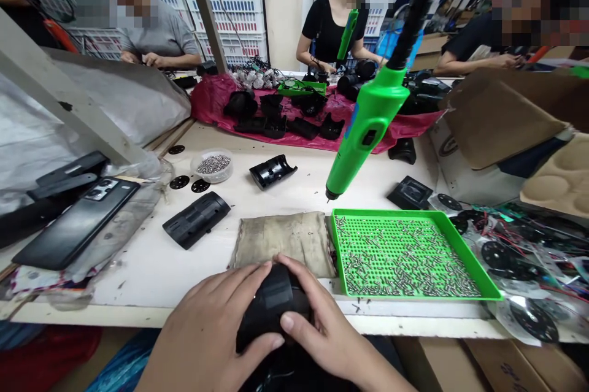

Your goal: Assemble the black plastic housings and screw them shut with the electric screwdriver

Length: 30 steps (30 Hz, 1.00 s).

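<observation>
A rounded black plastic housing (271, 300) is held at the table's front edge, low in the middle of the view. My left hand (214, 318) wraps its left side, thumb across the front. On its right side lies my right hand (322, 324), with the fingers over the top and the thumb pressed on the front. The housing's lower part is dark and hard to make out. Just beyond it lies a worn beige pad (285, 238). A green electric screwdriver (368, 128) hangs bit down above the table, touched by neither hand.
A green tray (414, 257) of screws sits right of the pad. Black shells (197, 220), a tub of screws (214, 165) and a phone (78, 220) lie left. Wires and discs (501, 257) crowd the right. Pink plastic (207, 97) bears more parts; several people sit beyond.
</observation>
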{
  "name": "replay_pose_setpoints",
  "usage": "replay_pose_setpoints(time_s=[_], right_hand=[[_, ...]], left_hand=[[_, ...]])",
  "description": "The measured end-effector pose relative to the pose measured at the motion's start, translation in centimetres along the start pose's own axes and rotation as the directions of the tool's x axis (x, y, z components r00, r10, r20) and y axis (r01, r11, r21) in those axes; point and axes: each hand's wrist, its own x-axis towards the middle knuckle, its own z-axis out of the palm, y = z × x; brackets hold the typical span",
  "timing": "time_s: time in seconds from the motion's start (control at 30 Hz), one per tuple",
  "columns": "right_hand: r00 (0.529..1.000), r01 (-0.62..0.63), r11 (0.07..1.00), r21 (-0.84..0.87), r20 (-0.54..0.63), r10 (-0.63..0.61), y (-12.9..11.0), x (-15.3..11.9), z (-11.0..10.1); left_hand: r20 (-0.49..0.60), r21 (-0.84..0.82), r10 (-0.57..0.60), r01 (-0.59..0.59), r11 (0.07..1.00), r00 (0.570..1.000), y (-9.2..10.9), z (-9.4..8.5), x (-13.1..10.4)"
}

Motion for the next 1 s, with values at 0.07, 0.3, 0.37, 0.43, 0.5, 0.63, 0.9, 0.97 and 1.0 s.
replay_pose_setpoints(time_s=[0.07, 0.3, 0.37, 0.43, 0.5, 0.63, 0.9, 0.97, 1.0], right_hand=[[1.0, -0.004, 1.0, 0.01, 0.008, 0.004, 0.1, -0.1, -0.1], [0.997, -0.075, 0.997, 0.003, -0.02, 0.075, 0.3, 0.1, 0.0], [0.994, -0.088, 0.996, 0.0, -0.058, 0.088, 0.3, 0.3, 0.3], [0.991, -0.092, 0.996, 0.0, -0.1, 0.091, 0.4, 0.5, 0.6], [0.987, -0.088, 0.996, -0.001, -0.137, 0.087, 0.6, 0.6, 0.9], [0.984, -0.069, 0.998, -0.012, -0.166, 0.066, 0.9, 0.9, 1.2], [0.976, -0.102, 0.994, 0.028, -0.188, 0.106, 1.0, 1.3, 0.7], [0.975, -0.099, 0.995, 0.023, -0.196, 0.102, 0.9, 1.3, 0.7], [0.974, -0.1, 0.995, 0.02, -0.201, 0.102, 0.8, 1.3, 0.8]], left_hand=[[0.0, -0.017, -0.006, 0.006, 1.0, 1.0, -0.1, 0.1, 0.1], [0.157, -0.128, -0.04, 0.06, 0.99, 0.987, -1.5, -0.2, 1.5], [0.25, -0.165, -0.074, 0.118, 0.979, 0.965, -1.8, -0.7, 2.4], [0.329, -0.197, -0.103, 0.175, 0.965, 0.939, -2.0, -1.2, 3.2], [0.371, -0.225, -0.118, 0.213, 0.951, 0.921, -2.2, -1.5, 3.8], [0.383, -0.271, -0.135, 0.251, 0.929, 0.914, -2.3, -1.8, 4.3], [0.417, -0.261, -0.3, 0.43, 0.864, 0.858, -0.6, -2.1, 4.4], [0.409, -0.261, -0.305, 0.431, 0.864, 0.86, -0.4, -2.0, 4.2], [0.408, -0.266, -0.304, 0.431, 0.862, 0.861, -0.4, -2.0, 4.1]])
